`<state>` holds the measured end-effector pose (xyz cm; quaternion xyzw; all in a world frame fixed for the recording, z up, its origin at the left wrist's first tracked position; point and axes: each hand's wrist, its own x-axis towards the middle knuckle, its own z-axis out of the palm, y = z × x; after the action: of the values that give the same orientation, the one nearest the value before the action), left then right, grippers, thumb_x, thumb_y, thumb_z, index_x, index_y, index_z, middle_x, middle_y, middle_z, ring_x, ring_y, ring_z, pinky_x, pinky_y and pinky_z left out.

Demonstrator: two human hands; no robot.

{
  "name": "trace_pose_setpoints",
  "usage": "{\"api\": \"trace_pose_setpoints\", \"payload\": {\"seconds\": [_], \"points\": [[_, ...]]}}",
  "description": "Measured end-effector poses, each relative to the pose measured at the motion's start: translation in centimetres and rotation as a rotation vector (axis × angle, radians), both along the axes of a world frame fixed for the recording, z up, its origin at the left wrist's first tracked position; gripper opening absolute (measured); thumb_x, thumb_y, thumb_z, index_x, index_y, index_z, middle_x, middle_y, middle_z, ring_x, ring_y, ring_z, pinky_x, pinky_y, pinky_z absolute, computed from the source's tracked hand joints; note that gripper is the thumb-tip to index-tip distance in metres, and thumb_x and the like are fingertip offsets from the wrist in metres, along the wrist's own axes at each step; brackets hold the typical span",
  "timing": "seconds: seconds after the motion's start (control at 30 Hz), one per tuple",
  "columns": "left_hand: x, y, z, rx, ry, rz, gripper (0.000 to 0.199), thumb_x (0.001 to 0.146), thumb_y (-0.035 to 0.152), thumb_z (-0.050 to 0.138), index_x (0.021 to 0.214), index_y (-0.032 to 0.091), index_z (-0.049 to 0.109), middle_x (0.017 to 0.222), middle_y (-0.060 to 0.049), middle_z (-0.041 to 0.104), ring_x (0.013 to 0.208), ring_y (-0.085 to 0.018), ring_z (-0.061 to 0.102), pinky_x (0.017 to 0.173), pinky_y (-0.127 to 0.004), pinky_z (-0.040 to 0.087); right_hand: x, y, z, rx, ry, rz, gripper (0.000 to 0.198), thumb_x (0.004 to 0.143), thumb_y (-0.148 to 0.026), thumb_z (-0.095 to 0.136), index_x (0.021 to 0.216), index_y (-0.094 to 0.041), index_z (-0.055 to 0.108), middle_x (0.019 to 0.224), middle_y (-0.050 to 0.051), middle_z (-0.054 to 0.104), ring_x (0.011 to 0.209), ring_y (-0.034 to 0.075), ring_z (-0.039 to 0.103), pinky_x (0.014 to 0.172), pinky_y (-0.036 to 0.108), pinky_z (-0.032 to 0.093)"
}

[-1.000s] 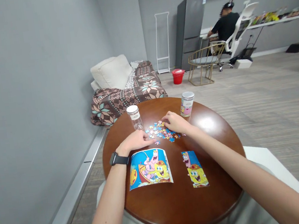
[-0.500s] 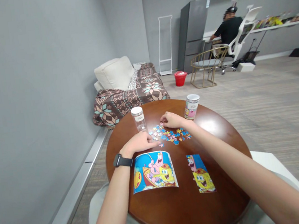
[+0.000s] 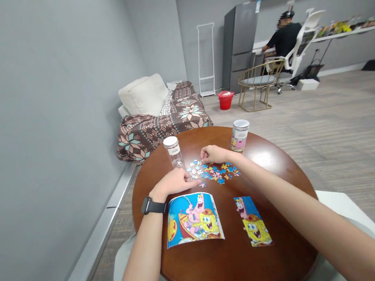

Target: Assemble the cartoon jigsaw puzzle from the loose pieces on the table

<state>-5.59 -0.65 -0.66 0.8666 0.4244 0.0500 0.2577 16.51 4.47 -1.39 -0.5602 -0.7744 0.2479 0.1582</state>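
Loose jigsaw puzzle pieces in blue, pink and yellow lie in a heap at the table's middle. At the heap's far edge, my right hand has its fingers pinched together on a puzzle piece, which they largely hide. My left hand rests at the near left of the heap, index finger stretched out to a pink and blue piece. Below it lies a printed cartoon picture. A joined strip of puzzle, showing a yellow and a pink figure, lies to the right.
A clear jar with a white lid stands behind my left hand. A printed can stands beyond my right forearm. The round wooden table has a sofa behind it. Farther back, a person sits at a counter.
My right fingers have curled inward at the heap's far edge; the pink piece seen at their tips is now hidden. My left hand stays in place. The view has tipped slightly.
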Motion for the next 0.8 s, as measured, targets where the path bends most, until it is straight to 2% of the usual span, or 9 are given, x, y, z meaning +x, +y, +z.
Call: {"api": "trace_pose_setpoints", "payload": {"seconds": [0.13,0.2,0.33,0.47,0.6,0.8], "points": [[0.1,-0.1,0.1,0.0,0.003,0.005,0.062,0.079,0.071,0.052,0.05,0.018,0.036,0.049,0.005,0.032,0.049,-0.009,0.025,0.052,-0.031,0.016,1.3,-2.0,0.1,-0.089,0.279,0.052,0.011,0.081,-0.013,0.064,0.089,-0.013,0.072,0.077,0.004,0.074,0.072,0.014,0.067,0.068,0.023,0.051],[0.1,-0.2,0.2,-0.001,0.017,0.002,0.062,0.078,0.071,0.052,0.051,0.018,0.037,0.049,0.004,0.033,0.049,-0.009,0.026,0.052,-0.03,0.016,2.5,-3.6,0.2,-0.144,0.407,0.095,0.015,0.083,-0.016,0.062,0.091,-0.014,0.074,0.086,0.005,0.075,0.077,0.015,0.067,0.073,0.026,0.052],[0.3,-0.2,0.3,0.013,0.026,-0.004,0.06,0.078,0.068,0.054,0.049,0.018,0.036,0.049,0.005,0.031,0.05,-0.008,0.025,0.052,-0.03,0.016,4.4,-7.4,0.6,-0.253,0.544,0.128,0.025,0.078,-0.032,0.07,0.095,-0.014,0.077,0.085,0.006,0.075,0.071,0.015,0.065,0.068,0.028,0.051],[0.4,-0.2,0.4,0.019,0.033,-0.013,0.059,0.08,0.065,0.053,0.049,0.018,0.033,0.049,0.005,0.029,0.05,-0.008,0.023,0.052,-0.029,0.016,5.2,-10.1,0.9,-0.33,0.67,0.116,0.029,0.074,-0.037,0.075,0.093,-0.014,0.076,0.081,0.006,0.074,0.072,0.015,0.065,0.071,0.029,0.05],[0.5,-0.2,0.2,0.038,0.049,-0.028,0.056,0.082,0.061,0.053,0.049,0.018,0.035,0.049,0.005,0.032,0.049,-0.008,0.025,0.051,-0.029,0.018,5.5,-11.1,0.9,-0.422,0.786,0.126,0.029,0.069,-0.037,0.081,0.085,-0.014,0.072,0.08,0.005,0.074,0.071,0.016,0.067,0.073,0.031,0.052],[0.7,-0.4,0.5,0.124,-0.006,-0.006,0.054,0.082,0.055,0.056,0.05,0.018,0.033,0.048,0.006,0.03,0.05,-0.008,0.026,0.051,-0.027,0.02,5.6,-11.1,0.7,-0.457,0.808,0.148,0.032,0.065,-0.036,0.084,0.081,-0.014,0.066,0.074,0.005,0.073,0.069,0.015,0.068,0.072,0.03,0.053]]}}
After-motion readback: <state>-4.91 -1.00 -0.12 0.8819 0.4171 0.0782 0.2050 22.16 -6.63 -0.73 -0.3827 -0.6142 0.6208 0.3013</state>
